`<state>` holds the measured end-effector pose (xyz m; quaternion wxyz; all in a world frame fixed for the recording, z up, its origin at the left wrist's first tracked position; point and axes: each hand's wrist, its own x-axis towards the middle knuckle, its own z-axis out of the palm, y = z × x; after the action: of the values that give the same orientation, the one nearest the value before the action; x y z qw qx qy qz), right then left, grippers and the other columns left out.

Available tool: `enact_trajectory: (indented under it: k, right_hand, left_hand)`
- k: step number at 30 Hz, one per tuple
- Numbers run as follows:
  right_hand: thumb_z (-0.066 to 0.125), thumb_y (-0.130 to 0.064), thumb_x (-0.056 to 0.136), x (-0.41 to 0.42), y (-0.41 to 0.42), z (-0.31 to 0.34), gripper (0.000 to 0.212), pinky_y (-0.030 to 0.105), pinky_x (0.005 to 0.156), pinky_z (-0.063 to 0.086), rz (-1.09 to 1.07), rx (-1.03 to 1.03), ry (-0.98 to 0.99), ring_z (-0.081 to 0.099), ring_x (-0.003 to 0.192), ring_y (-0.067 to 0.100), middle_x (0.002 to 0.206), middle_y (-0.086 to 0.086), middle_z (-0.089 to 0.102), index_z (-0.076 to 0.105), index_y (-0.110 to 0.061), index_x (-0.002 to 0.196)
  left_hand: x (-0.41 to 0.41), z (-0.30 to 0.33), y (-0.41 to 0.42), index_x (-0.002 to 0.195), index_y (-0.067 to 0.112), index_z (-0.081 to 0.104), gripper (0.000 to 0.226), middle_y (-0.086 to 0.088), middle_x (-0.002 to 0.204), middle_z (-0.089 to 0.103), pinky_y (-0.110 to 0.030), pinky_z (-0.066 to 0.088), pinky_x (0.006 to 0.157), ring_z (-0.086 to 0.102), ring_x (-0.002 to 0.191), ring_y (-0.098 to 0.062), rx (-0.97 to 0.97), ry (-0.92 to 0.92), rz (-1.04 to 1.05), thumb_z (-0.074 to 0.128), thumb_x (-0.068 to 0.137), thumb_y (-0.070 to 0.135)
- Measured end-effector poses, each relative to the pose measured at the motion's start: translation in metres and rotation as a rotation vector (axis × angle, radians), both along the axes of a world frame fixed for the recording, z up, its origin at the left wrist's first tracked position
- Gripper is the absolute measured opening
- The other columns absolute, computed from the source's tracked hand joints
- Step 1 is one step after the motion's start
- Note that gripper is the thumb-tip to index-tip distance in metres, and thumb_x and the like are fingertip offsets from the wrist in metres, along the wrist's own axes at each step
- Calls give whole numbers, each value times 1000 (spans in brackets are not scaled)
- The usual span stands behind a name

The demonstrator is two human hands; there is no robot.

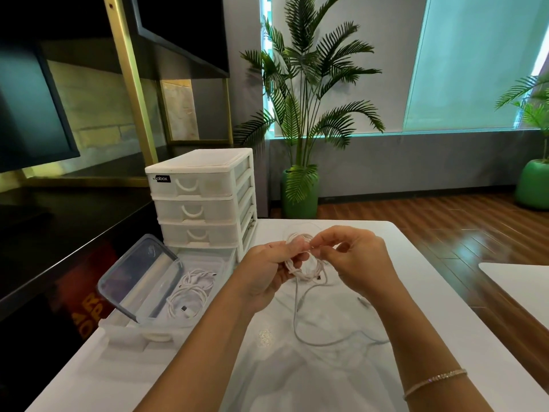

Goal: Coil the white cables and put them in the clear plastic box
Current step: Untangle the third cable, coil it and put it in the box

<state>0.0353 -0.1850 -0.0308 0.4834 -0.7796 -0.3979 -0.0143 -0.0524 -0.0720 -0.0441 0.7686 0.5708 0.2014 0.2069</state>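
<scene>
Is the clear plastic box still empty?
No, two coiled white cables already lie inside the clear plastic box.

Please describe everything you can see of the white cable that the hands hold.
The white cable is thin, smooth and looks plastic-coated. It is partly coiled: the left hand grips the loops above the white table, and the right hand pinches a strand at the coil's top. Its loose remainder hangs down and curves across the table towards the right.

Head-worn view, forward and down; close over table [386, 367]
</scene>
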Motion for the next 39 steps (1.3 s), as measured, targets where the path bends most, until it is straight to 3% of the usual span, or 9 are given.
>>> enact_trajectory:
  k: [5, 10, 14, 18, 22, 26, 29, 33, 39]
  right_hand:
    - [70, -21, 79, 1, -1, 2, 8, 12, 55, 43, 2, -73, -9, 53, 60, 5, 80, -8, 64, 75, -21, 86]
    - [71, -25, 78, -1, 5, -4, 9, 20, 66, 43, 13, -136, -66, 49, 63, 3, 80, -14, 59, 75, -24, 87]
    - [71, -22, 78, 1, 1, -5, 8, 20, 61, 43, 74, -141, 10, 51, 62, 6, 71, -13, 59, 67, -25, 71]
    - [63, -18, 85, -1, -1, 1, 16, 24, 54, 45, 167, -27, 370, 54, 62, 13, 70, 4, 63, 65, -11, 71]
    - [47, -26, 95, -2, 1, 2, 30, 34, 75, 51, 189, 38, 505, 61, 73, 20, 69, 6, 68, 59, -11, 73]
    - [46, -31, 95, -4, 3, 1, 30, 36, 81, 48, 171, 83, 518, 61, 68, 21, 49, -2, 62, 56, -13, 72]
    - [50, -28, 94, -4, 4, 1, 29, 29, 68, 49, 136, 115, 498, 52, 47, 13, 35, -7, 49, 55, -12, 69]
    - [54, -26, 91, -4, 4, 2, 27, 22, 52, 45, 108, 160, 467, 46, 40, 8, 43, -4, 49, 57, -10, 69]
    - [50, -27, 93, -6, 5, 1, 26, 36, 66, 49, 127, 166, 592, 40, 43, 13, 40, -5, 44, 57, -10, 75]
  left_hand:
    - [-1, -5, 3, 79, 5, 71, 16, -2, 63, 63, -20, 51, 59, 53, 61, -10, -108, -107, -84, 62, 77, 18]
    - [-2, -3, 5, 79, 3, 67, 16, -3, 59, 62, -18, 50, 48, 55, 49, -8, -188, -208, -173, 55, 83, 12]
    - [-3, -5, 7, 81, 6, 65, 18, 0, 61, 62, -15, 46, 47, 51, 50, -6, -40, -161, -162, 57, 78, 22]
    - [-4, -7, 8, 75, 14, 64, 22, 5, 58, 56, -16, 41, 51, 44, 53, -6, 361, 25, -43, 54, 90, 27]
    - [-4, -9, 6, 73, 19, 58, 18, 7, 59, 53, -16, 40, 51, 46, 54, -6, 630, 63, -7, 61, 86, 31]
    - [-4, -9, 7, 75, 20, 56, 19, 5, 65, 55, -11, 42, 49, 49, 55, -5, 688, 70, 52, 61, 85, 35]
    - [-3, -9, 5, 77, 23, 53, 17, 6, 63, 53, -16, 43, 51, 49, 53, -8, 712, 78, 47, 59, 85, 38]
    - [-3, -8, 5, 84, 25, 56, 11, 9, 65, 55, -15, 43, 50, 51, 51, -8, 738, 38, 61, 58, 87, 35]
    - [-3, -8, 8, 93, 22, 64, 12, 7, 75, 62, -14, 45, 51, 54, 57, -8, 733, 114, 27, 57, 89, 32]
